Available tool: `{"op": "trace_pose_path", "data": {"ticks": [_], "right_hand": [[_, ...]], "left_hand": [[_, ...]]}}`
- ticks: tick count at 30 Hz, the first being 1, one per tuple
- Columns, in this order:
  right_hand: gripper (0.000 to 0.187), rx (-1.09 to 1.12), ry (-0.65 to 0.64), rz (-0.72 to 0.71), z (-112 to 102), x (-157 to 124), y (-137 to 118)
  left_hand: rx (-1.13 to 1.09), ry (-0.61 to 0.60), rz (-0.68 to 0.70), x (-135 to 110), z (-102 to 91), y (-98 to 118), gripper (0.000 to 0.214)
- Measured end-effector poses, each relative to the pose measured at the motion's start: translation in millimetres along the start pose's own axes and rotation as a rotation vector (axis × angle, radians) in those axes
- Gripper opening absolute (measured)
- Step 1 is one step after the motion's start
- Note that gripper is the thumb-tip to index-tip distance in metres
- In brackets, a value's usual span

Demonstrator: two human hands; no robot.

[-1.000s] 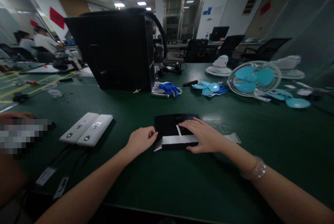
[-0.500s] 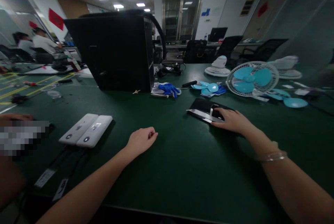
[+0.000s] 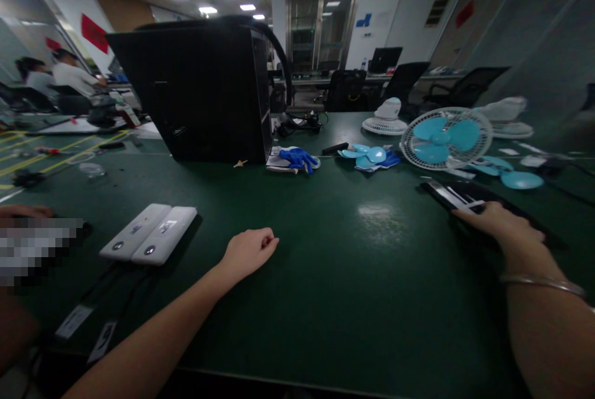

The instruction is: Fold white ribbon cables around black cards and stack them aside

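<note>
At the right, my right hand (image 3: 499, 225) is closed on the near edge of a flat black item (image 3: 504, 197) with a pale strip along one side; its exact kind is not clear. The thumb lies by the pale strip, and the hand and wrist cover part of the item. My left hand (image 3: 248, 247) rests on the green table (image 3: 325, 300) as a loose fist, with nothing visible in it. Left of that fist lie two white power banks (image 3: 163, 235) side by side, with dark cables running from them toward the table's near edge.
A large black computer case (image 3: 195, 95) stands behind my left hand, with keys (image 3: 240, 163) and blue-white gloves (image 3: 295, 158) by its base. Toward the back right are blue fan blades (image 3: 365, 154) and a fan cage (image 3: 446, 139). Another person's hand (image 3: 25, 210) is at far left.
My right hand has moved to the right, taking the flat black item along from the middle right of the table. My left hand has stayed in place.
</note>
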State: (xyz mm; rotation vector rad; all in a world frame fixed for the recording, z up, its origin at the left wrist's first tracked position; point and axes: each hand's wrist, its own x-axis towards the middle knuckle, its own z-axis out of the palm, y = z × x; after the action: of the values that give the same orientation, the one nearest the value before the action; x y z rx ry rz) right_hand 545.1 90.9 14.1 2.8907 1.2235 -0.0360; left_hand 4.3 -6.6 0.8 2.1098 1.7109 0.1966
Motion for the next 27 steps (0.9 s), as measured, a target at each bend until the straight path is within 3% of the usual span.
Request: {"op": "trace_pose_path", "data": {"ticks": [3, 9, 21, 27], "right_hand": [[0.092, 0.103, -0.064, 0.145, 2.9, 2.4, 6.1], [0.086, 0.127, -0.033, 0.083, 8.2, 2.2, 8.4], [0.071, 0.080, 0.072, 0.089, 7.4, 2.4, 13.0], [0.074, 0.110, 0.045, 0.099, 7.0, 5.3, 13.5]], "left_hand": [[-0.002, 0.018, 0.027, 0.1, 1.0, -1.3, 0.033], [0.053, 0.030, 0.009, -0.2, -1.0, 1.9, 0.033], [0.007, 0.013, 0.018, -0.4, -0.5, 0.4, 0.032], [-0.004, 0.019, 0.030, -1.0, -0.6, -0.3, 0.032]]}}
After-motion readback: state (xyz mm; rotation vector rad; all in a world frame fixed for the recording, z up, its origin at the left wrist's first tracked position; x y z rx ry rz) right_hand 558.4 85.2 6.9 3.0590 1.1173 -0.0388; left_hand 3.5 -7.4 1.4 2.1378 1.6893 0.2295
